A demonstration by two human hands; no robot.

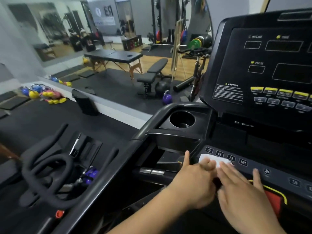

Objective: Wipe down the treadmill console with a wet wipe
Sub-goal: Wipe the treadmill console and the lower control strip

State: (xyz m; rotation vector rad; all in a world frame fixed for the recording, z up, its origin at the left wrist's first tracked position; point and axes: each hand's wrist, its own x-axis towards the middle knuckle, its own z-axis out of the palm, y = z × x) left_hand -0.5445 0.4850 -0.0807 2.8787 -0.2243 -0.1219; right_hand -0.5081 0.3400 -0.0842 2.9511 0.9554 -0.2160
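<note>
Gym backdrop, black treadmill console (263,168): left hand (194,179) and right hand (239,188), both flat-fingered, pressing white wet wipe (219,160); next, probably sweeping rightward over keys.

The console (263,68) is glossy black plastic; the wipe (217,160) on it is thin white cloth; beside it, wood floor (152,62).

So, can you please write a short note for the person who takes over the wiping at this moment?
Left hand: flat, fingertips on the white wet wipe.
Right hand: flat, pressing the same wipe.
Wipe lies on the black lower keypad panel, just below keys 3, 6 and 9.
Done: cannot tell how much.
Left, by my guess: rest of keypad, upper black display panel, round cup holder.
</note>
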